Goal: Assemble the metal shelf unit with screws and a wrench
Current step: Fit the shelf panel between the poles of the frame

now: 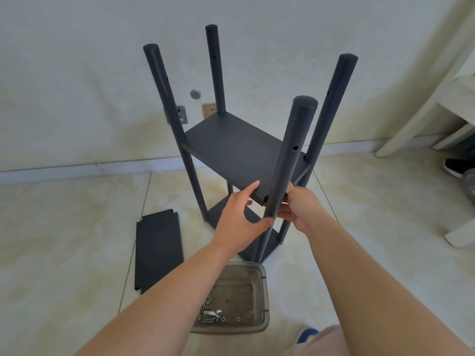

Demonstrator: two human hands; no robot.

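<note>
- The shelf unit stands on the floor near the wall: four dark posts, a bottom panel low down, and a middle panel set between the posts partway up.
- The near post crosses the middle panel's near corner; empty screw holes show higher on the posts.
- Left hand: fingers reach up along the panel's front edge, thumb hooked against the near post, so it holds panel and post together.
- Right hand: fingers curled round the near post from the right, just beside the panel corner.
- Both forearms reach forward and slightly inward, wrists bent toward the corner.
- Risk: I see no screw at this corner, so the panel may drop or tilt if either hand lets go to fetch one.
- Risk: pushing on the post could shift the holes out of line or rock the frame.
- A spare panel lies flat to the left.
- A clear tray by the person's feet holds screws, washers and a small wrench, all apart from both hands.
</note>
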